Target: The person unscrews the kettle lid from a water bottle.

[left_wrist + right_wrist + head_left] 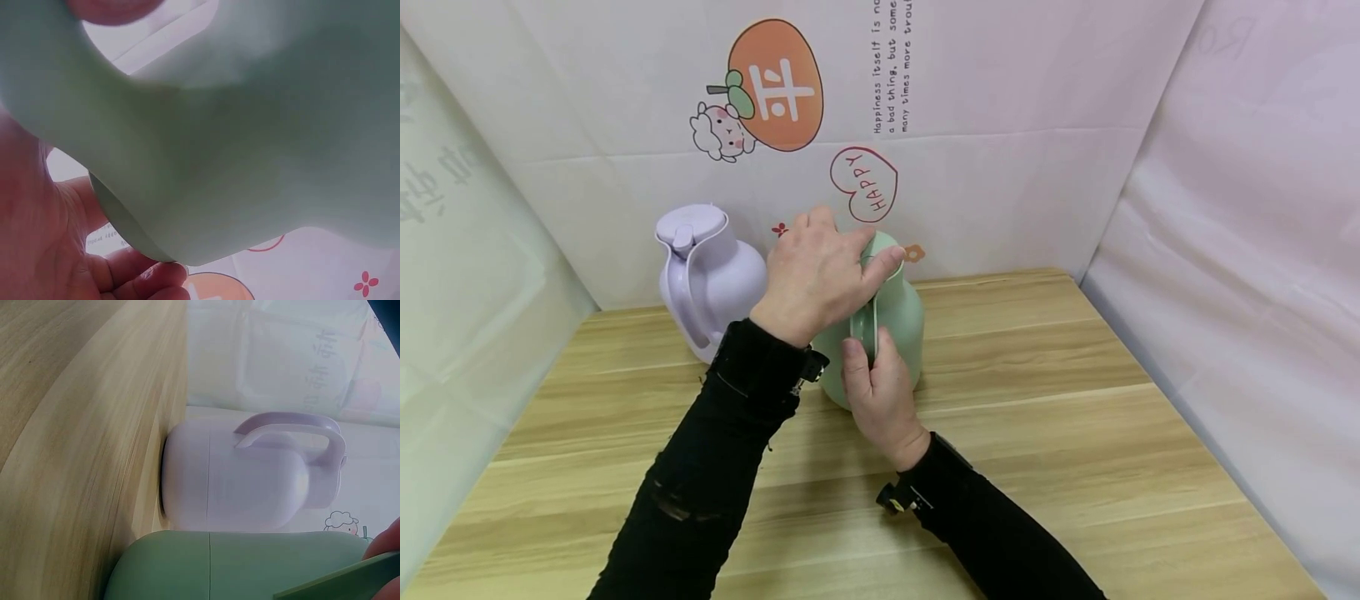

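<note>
You are gripping the smooth, round-bellied green jug (897, 321) on the wood-grain table (1075, 433): your left hand (816, 275) is curling over its lid, your right hand (880, 392) is clasping its handle (a matte lilac jug (707, 279) is standing just beside).

Two jugs stand on the table (1075, 433): one jug (711, 279) left of the other jug (898, 321).

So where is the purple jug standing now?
In the head view the purple jug stands upright on the table at the back left, near the wall, just left of the green jug that both hands hold.
</note>
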`<control>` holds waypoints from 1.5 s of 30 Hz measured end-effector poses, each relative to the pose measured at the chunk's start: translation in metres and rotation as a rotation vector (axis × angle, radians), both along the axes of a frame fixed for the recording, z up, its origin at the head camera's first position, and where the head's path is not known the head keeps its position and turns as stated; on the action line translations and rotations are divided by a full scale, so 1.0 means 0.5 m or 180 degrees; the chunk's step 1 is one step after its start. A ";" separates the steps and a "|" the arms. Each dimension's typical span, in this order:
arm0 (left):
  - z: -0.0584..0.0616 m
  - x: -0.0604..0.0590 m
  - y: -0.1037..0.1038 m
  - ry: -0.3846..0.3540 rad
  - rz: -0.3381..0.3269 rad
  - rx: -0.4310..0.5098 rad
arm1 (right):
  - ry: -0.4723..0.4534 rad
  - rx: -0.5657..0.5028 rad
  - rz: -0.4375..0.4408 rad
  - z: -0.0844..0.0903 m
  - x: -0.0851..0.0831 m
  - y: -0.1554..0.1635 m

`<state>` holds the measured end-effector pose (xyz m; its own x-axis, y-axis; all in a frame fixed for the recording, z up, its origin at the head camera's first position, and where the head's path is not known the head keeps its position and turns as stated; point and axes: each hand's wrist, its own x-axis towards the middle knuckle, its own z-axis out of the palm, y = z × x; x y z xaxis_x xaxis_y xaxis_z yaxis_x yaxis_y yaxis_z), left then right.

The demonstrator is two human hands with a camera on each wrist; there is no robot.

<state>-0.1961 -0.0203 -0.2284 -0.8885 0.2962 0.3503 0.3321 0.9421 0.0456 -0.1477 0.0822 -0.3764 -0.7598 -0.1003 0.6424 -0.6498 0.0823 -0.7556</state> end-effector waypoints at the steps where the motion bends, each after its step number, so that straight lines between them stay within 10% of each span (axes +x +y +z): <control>1: 0.000 0.000 0.000 0.0001 -0.0005 0.0009 | 0.0002 0.0002 0.0000 -0.001 0.000 0.000; 19: -0.008 -0.004 -0.003 0.0218 -0.0027 -0.0081 | 0.0052 -0.0016 0.0035 0.000 -0.003 0.001; 36: -0.031 -0.032 -0.034 -0.0142 -0.1125 0.0673 | 0.0031 0.0003 0.0004 -0.002 -0.002 -0.001; 45: -0.024 -0.033 -0.044 -0.0226 -0.1373 0.0376 | 0.0033 0.0018 -0.0019 -0.001 -0.002 0.001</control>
<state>-0.2126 -0.0423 -0.2402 -0.7157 0.6064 0.3465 0.6854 0.7052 0.1815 -0.1489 0.0826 -0.3767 -0.7536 -0.0996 0.6498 -0.6572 0.0906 -0.7483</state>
